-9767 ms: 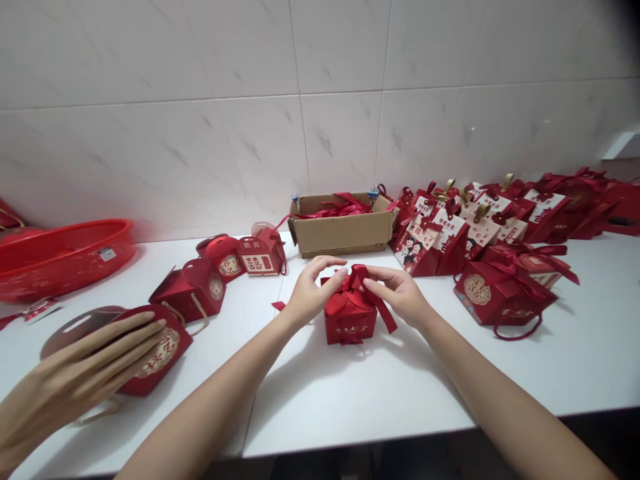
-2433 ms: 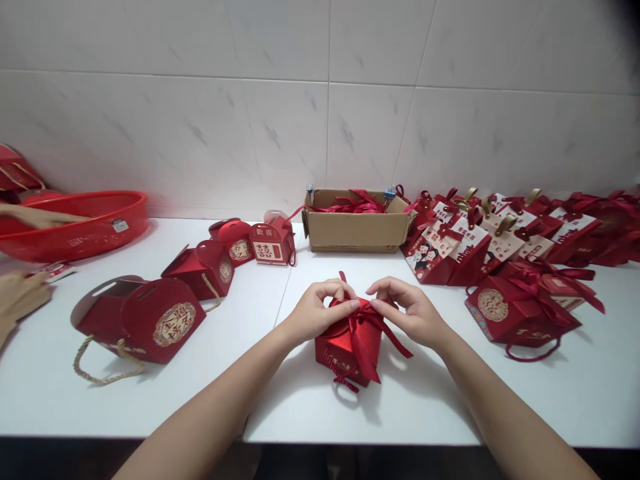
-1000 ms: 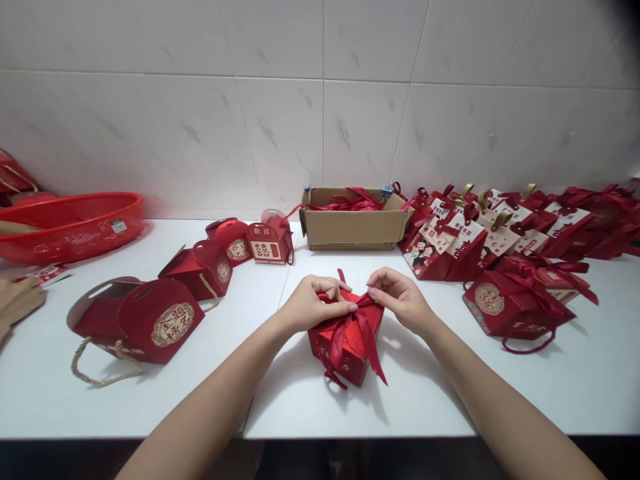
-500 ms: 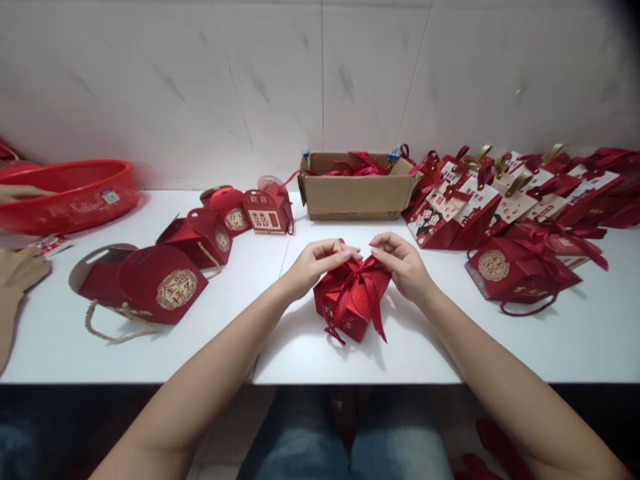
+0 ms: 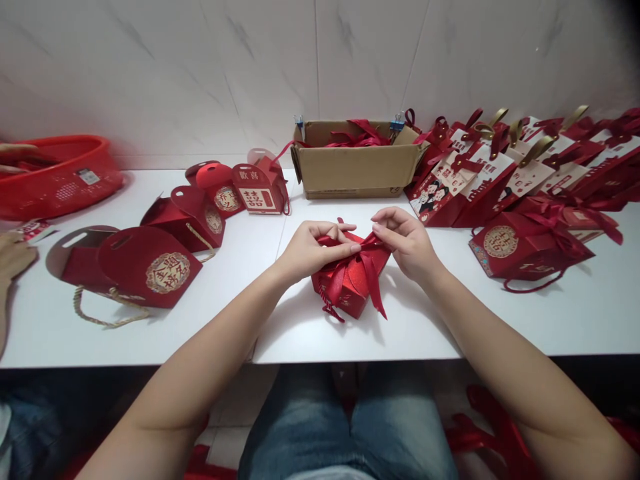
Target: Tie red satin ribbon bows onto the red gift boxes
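A small red gift box (image 5: 351, 301) sits on the white table in front of me, a dark red cord hanging at its left. Across its top is a dark red ribbon (image 5: 371, 275) in a bow, its tails falling over the front. My left hand (image 5: 320, 248) is closed on the ribbon, its thumb pressing at the knot. At the bow's right side, my right hand (image 5: 403, 241) pinches a loop of the ribbon between thumb and fingertips. Part of the bow is hidden behind my left fingers.
A cardboard box (image 5: 357, 170) with red ribbon stands against the tiled wall. Several red boxes (image 5: 150, 267) are at left, beside a red plastic basket (image 5: 60, 180) and another person's hand (image 5: 15, 257). Ribbon-tied boxes (image 5: 530, 243) and upright gift bags (image 5: 470, 177) crowd the right.
My left thumb has moved right onto the knot, and my right hand has drawn the loop slightly up. The view has tipped downward. At far left, the other person's hands have shifted.
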Action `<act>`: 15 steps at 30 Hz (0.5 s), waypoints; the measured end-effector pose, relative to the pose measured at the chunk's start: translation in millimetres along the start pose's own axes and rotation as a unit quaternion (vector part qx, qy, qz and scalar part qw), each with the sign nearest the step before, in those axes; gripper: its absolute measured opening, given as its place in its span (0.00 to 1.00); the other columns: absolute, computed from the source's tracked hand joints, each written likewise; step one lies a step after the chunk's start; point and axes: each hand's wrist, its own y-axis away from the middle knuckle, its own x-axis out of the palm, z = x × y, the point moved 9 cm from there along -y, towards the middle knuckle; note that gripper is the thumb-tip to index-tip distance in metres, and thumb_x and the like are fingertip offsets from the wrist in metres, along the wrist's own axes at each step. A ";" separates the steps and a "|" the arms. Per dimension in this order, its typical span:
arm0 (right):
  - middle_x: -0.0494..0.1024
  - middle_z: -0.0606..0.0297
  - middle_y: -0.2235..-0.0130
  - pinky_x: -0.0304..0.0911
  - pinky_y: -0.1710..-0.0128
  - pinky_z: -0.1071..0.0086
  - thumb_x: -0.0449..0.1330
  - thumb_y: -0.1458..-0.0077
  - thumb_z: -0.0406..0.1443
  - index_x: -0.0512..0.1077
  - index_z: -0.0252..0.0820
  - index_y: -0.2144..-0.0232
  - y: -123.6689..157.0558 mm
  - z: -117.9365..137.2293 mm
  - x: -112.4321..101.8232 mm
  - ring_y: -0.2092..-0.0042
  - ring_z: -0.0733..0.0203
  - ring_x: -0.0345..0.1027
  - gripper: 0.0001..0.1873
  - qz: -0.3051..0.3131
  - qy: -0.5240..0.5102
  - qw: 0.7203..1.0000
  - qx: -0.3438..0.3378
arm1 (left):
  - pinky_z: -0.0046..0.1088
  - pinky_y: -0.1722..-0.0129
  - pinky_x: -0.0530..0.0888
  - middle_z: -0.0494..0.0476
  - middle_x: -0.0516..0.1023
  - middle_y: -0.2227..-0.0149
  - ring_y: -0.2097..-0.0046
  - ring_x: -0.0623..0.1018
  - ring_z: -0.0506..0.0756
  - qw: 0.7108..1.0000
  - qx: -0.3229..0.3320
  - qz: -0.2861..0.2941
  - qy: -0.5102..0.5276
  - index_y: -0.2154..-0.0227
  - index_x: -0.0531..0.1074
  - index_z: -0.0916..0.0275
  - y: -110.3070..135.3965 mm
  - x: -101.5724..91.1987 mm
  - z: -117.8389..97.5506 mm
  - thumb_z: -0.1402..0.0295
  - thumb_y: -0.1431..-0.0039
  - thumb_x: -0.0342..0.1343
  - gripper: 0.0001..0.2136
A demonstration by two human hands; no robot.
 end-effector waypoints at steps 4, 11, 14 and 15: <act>0.63 0.72 0.76 0.54 0.76 0.72 0.64 0.55 0.45 0.68 0.45 0.66 -2.5 2.7 -1.5 0.76 0.68 0.56 0.15 0.015 0.005 1.000 -0.007 | 0.38 0.50 0.69 0.53 0.75 0.78 0.48 0.73 0.61 1.000 -0.003 0.008 -0.007 0.87 0.55 0.62 -0.3 1.3 -0.9 0.66 0.56 0.64 0.20; 0.63 0.73 0.77 0.51 0.77 0.74 0.66 0.56 0.43 0.67 0.45 0.67 -6.1 -0.3 -3.9 0.77 0.70 0.54 0.16 0.027 -0.016 1.000 -0.004 | 0.36 0.55 0.71 0.51 0.69 0.82 0.50 0.74 0.63 1.000 -0.004 0.015 -0.022 0.87 0.52 0.61 -1.3 1.6 -3.0 0.68 0.56 0.64 0.21; 0.63 0.73 0.78 0.53 0.76 0.73 0.67 0.58 0.44 0.66 0.45 0.67 -6.6 1.6 -6.1 0.76 0.69 0.56 0.18 0.026 -0.009 1.000 -0.012 | 0.36 0.56 0.72 0.51 0.70 0.81 0.52 0.75 0.63 1.000 -0.014 0.014 -0.010 0.87 0.52 0.61 -1.7 1.7 -2.1 0.67 0.57 0.64 0.22; 0.63 0.73 0.78 0.54 0.76 0.73 0.67 0.58 0.44 0.65 0.45 0.67 -6.6 1.5 -6.7 0.76 0.69 0.57 0.18 0.024 -0.004 1.000 -0.012 | 0.36 0.56 0.72 0.52 0.70 0.81 0.52 0.76 0.63 1.000 -0.016 0.014 -0.009 0.87 0.52 0.61 -1.8 1.5 -1.8 0.67 0.58 0.64 0.22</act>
